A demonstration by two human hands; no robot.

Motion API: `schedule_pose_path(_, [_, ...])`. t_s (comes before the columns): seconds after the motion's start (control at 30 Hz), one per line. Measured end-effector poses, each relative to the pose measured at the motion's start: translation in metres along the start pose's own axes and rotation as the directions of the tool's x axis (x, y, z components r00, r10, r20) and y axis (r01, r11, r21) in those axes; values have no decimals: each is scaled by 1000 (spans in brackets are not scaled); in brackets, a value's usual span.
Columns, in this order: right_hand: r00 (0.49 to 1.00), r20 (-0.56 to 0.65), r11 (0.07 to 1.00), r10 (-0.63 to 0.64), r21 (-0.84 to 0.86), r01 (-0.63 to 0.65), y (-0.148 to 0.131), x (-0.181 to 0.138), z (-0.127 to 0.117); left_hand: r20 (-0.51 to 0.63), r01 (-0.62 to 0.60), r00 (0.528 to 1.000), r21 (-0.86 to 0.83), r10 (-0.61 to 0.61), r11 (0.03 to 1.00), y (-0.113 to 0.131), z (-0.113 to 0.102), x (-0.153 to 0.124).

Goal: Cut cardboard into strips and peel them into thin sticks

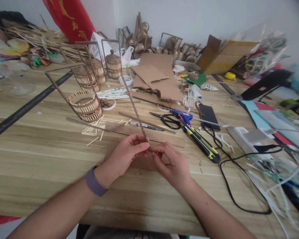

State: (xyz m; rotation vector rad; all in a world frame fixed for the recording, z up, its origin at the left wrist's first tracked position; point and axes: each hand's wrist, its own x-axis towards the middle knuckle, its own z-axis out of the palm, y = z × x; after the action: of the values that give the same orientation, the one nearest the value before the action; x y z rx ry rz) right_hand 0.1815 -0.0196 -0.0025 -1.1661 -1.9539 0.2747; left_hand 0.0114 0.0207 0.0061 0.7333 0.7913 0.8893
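Note:
My left hand (129, 152), with a purple band at the wrist, pinches a long, narrow corrugated cardboard strip (135, 108) near its lower end. The strip rises from my fingers, leaning away to the left. My right hand (173, 164) is closed, its thumb and fingertips pinching the strip's bottom tip beside the left fingers. Small details at the fingertips are hidden. Beyond my left hand stands a small slatted bucket (86, 105) with a tall square cardboard handle. Short pale sticks (96, 127), another curved cardboard strip (99, 127) and a pen (147, 125) lie nearby.
Right of my hands lie black scissors (168, 120), a blue glue gun (181, 115), a yellow-black utility knife (201, 142), a phone (209, 117) and a looping black cable (224, 179). Finished buckets (113, 65), cardboard sheets (156, 76) and an open box (218, 54) stand farther back.

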Motion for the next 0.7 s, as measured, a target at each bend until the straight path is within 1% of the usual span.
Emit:
schedule_pose_path(0.13, [999,-5,997,-37,-65,37,1,0,1,4,-21,1000,18,20,1000,0,0,0])
schedule_pose_path(0.4, [983,-40,973,-177,-159,169,3,0,0,0,-9,1000,23,9,1000,0,0,-1])
schedule_pose_path(0.7, [980,-43,966,-192,-183,181,1,0,-1,11,18,1000,0,-18,1000,0,0,0])
